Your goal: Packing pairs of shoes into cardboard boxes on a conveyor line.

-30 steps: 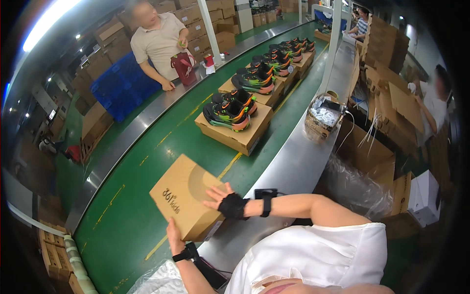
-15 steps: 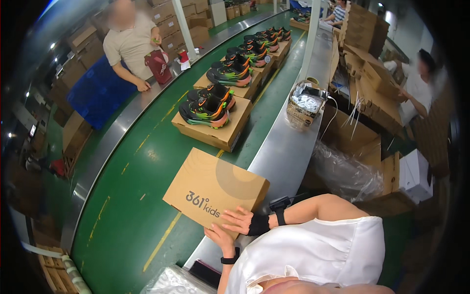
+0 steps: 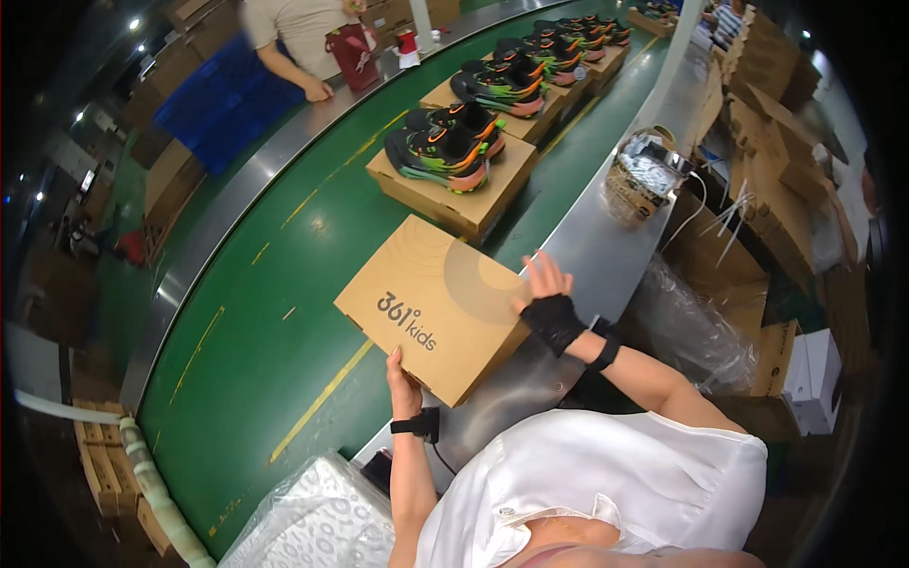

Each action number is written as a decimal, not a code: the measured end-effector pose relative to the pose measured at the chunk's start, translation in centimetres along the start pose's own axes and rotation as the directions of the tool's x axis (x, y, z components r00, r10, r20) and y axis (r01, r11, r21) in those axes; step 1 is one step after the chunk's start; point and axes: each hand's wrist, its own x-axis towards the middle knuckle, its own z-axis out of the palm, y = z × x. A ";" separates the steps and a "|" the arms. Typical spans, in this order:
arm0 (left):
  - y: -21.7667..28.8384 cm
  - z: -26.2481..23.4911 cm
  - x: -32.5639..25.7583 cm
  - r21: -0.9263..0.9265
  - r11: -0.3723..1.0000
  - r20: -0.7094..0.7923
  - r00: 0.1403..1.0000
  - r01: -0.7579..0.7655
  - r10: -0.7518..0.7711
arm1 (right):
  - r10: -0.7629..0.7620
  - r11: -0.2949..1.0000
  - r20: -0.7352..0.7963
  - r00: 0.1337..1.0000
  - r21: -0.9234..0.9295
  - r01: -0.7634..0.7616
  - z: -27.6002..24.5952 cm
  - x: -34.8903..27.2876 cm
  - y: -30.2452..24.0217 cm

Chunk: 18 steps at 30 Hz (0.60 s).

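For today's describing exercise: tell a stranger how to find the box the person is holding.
Follow the green belt to its near end. The closed brown box sits between the left hand and right hand; unlike the boxes behind, no shoes sit on it.

You face a long green conveyor belt [image 3: 284,312] with yellow lines, running toward one o'clock between curved steel side rails [image 3: 227,213]. At eleven o'clock sit stacked blue plastic crates [image 3: 213,109]; brown cardboard cartons [image 3: 767,142] pile up at two o'clock. Small ceiling lights [image 3: 133,24] glow at ten o'clock.
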 end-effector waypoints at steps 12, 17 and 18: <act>8.6 -7.1 -21.1 0.202 0.813 -0.338 0.741 -0.545 0.581 | -0.387 0.631 0.540 0.747 0.746 -0.213 -3.5 3.3 -4.3; 6.7 -5.8 -33.3 0.200 0.603 -0.793 0.234 -0.772 0.562 | -0.604 0.676 0.614 0.508 0.732 -0.082 0.0 0.7 -4.9; 5.6 -7.1 -35.9 0.173 0.537 -0.843 0.157 -0.825 0.514 | -0.648 0.661 0.590 0.482 0.750 -0.030 0.6 0.1 -5.1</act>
